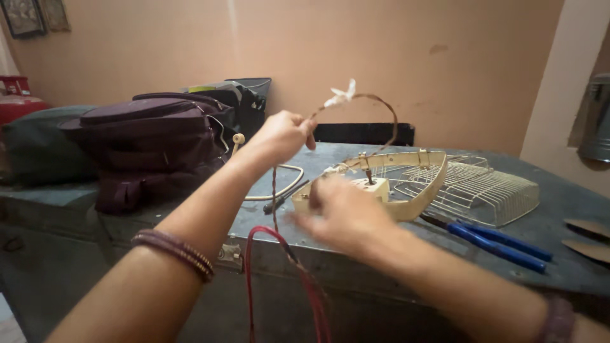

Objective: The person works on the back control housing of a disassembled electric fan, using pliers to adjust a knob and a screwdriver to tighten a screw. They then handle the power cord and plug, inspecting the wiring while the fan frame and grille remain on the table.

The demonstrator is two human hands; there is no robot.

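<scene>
Arching up: a twisted brown cord (pixel 381 105), white-taped. Left hand (pixel 283 134) pinching it, fingers closed; right hand (pixel 340 213) blurring near cream iron base (pixel 413 184), grip unclear.

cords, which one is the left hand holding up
The brown braided cord with the white wrapped end, pinched in the left hand and arching to the cream iron shell. The red cord hangs off the table edge instead.

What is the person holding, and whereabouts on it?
The left hand pinches a braided cord partway along. The right hand is blurred; its hold cannot be told.
</scene>
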